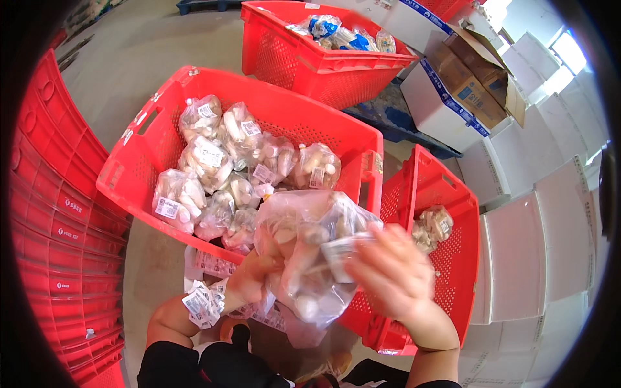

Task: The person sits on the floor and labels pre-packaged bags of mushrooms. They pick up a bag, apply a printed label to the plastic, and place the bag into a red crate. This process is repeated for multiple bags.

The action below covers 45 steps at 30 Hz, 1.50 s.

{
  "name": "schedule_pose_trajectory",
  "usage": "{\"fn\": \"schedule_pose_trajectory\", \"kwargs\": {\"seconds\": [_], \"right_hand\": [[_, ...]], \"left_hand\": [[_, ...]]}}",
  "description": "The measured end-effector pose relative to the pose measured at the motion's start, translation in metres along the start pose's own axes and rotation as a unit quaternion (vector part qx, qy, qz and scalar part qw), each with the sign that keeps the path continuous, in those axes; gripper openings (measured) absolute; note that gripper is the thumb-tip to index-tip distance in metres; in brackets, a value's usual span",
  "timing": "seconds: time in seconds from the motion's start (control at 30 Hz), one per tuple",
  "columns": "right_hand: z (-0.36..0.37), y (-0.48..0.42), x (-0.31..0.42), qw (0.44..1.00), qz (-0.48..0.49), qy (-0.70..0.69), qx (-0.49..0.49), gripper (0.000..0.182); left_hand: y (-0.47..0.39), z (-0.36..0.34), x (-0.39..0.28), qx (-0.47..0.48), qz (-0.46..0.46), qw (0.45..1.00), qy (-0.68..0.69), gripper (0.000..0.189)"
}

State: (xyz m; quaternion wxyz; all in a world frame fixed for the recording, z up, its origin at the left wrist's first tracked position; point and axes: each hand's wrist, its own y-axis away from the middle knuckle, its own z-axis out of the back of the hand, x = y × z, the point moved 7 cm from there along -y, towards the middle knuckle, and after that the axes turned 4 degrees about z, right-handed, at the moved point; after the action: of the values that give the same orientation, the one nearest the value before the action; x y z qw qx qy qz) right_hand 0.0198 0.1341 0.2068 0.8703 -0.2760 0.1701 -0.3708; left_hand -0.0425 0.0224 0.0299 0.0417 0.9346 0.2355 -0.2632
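My left hand (254, 277) grips a clear plastic bag of pale mushrooms (310, 271) from its left side, above the near edge of a red plastic crate (301, 104). At the bag's right side is my right hand (395, 274), blurred, its fingers over the edge of a white printed label (342, 252). Whether those fingers pinch the label or press it against the bag, I cannot tell. A bunch of loose white labels (204, 303) clings to my left forearm near the wrist. Inside the crate lie several similar bags (206, 157), many bearing labels.
Another red crate (449, 291) at the right contains a few bags (436, 225). Behind, a third red crate (310, 72) holds blue-and-clear packages (339, 36). Stacked red crates (68, 242) line the left; white boxes (514, 257) line the right. An opened cardboard box (473, 92) sits at back right.
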Motion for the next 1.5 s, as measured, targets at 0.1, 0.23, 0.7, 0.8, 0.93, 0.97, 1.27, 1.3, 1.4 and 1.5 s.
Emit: {"fn": "schedule_pose_trajectory", "kwargs": {"seconds": [0.1, 0.23, 0.7, 0.8, 0.93, 0.97, 1.27, 1.3, 1.4, 1.5], "right_hand": [[-0.03, 0.007, 0.007, 0.991, -0.051, -0.089, 0.084, 0.057], [-0.052, 0.017, 0.017, 0.984, -0.071, -0.1, 0.128, 0.087], [-0.138, 0.062, -0.059, 0.485, -0.51, -0.71, -0.013, 0.109], [-0.158, 0.066, -0.081, 0.401, -0.501, -0.764, -0.067, 0.077], [-0.185, 0.039, -0.103, 0.429, -0.573, -0.691, -0.101, 0.064], [-0.195, 0.035, -0.104, 0.425, -0.585, -0.685, -0.088, 0.063], [-0.353, 0.083, -0.018, 0.661, -0.495, -0.52, 0.218, 0.086], [-0.35, 0.076, -0.015, 0.678, -0.49, -0.516, 0.184, 0.101], [-0.339, 0.067, -0.028, 0.632, -0.468, -0.545, 0.29, 0.104], [-0.318, 0.064, -0.031, 0.527, -0.498, -0.545, 0.42, 0.095]], "left_hand": [[0.002, 0.0, -0.019, -0.043, -0.13, 0.942, -0.306, 0.058], [0.011, 0.025, -0.011, -0.098, -0.11, 0.978, -0.15, 0.054], [0.025, 0.008, -0.035, -0.123, -0.216, 0.931, -0.269, 0.071], [0.033, -0.003, -0.07, -0.126, -0.296, 0.944, -0.08, 0.073], [0.098, 0.02, -0.12, -0.334, -0.461, 0.804, -0.172, 0.051], [0.114, 0.022, -0.123, -0.366, -0.492, 0.768, -0.183, 0.046], [0.108, 0.008, -0.115, -0.248, -0.486, 0.808, -0.223, 0.033], [0.103, 0.014, -0.111, -0.234, -0.466, 0.823, -0.224, 0.034], [0.087, 0.017, -0.107, -0.195, -0.398, 0.874, -0.198, 0.041], [0.078, 0.012, -0.101, -0.172, -0.371, 0.885, -0.22, 0.056]]}}
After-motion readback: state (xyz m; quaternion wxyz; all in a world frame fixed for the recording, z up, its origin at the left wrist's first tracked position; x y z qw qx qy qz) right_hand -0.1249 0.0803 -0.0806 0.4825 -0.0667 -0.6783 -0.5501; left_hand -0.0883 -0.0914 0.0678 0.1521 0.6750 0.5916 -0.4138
